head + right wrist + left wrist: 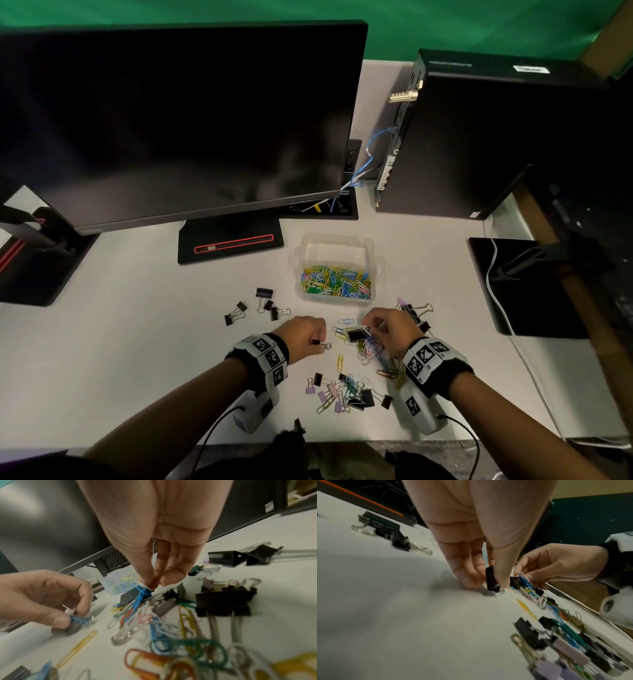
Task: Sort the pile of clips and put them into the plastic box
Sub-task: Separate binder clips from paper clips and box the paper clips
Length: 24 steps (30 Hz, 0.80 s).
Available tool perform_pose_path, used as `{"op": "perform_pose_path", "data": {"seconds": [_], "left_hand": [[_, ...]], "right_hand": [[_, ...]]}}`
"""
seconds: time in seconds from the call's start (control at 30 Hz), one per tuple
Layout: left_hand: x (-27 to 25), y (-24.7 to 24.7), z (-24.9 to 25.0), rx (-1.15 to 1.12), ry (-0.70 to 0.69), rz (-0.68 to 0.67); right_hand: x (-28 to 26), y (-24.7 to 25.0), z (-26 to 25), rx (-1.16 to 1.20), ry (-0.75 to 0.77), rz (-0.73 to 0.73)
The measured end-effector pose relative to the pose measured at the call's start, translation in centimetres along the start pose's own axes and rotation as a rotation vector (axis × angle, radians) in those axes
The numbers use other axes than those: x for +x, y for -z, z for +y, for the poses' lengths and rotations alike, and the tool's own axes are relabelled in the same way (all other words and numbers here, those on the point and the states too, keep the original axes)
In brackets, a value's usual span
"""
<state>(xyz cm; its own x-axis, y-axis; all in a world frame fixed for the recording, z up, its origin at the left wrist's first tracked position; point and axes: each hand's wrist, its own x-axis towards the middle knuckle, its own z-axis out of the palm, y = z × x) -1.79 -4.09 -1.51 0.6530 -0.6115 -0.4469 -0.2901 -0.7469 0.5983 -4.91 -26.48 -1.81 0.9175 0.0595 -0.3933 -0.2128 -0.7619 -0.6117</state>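
My left hand (317, 341) pinches a small black binder clip (491, 580) between thumb and fingers, just above the white desk. A little to its right, my right hand (370, 327) pinches a larger black binder clip (358, 334) with blue and white paper clips (141, 597) tangled on it, lifted slightly from the mixed pile (368, 349). The clear plastic box (375, 265) stands behind the hands. Its near compartment holds several coloured paper clips. More loose clips (346, 392) lie between my wrists.
Several black binder clips (263, 305) lie apart at the left, and others (416, 310) lie past my right hand. A monitor (178, 120) on its base (229, 243) stands behind the box, and a computer case (479, 137) at the right. The desk's front edge runs under my forearms.
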Motion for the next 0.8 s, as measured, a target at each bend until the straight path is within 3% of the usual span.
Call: {"op": "perform_pose_path", "data": {"seconds": [0.23,0.4,0.8], "left_hand": [[-0.1,0.6,-1.1,0.005,0.020,0.094],[0.0,0.4,-1.7,0.022,0.020,0.162],[2.5,0.5,1.4,-0.132,0.050,0.166]], "right_hand": [[0.0,0.1,0.0,-0.008,0.013,0.047],[-0.4,0.0,-0.2,-0.063,0.018,-0.025],[-0.2,0.7,-0.1,0.000,-0.061,0.029]]}}
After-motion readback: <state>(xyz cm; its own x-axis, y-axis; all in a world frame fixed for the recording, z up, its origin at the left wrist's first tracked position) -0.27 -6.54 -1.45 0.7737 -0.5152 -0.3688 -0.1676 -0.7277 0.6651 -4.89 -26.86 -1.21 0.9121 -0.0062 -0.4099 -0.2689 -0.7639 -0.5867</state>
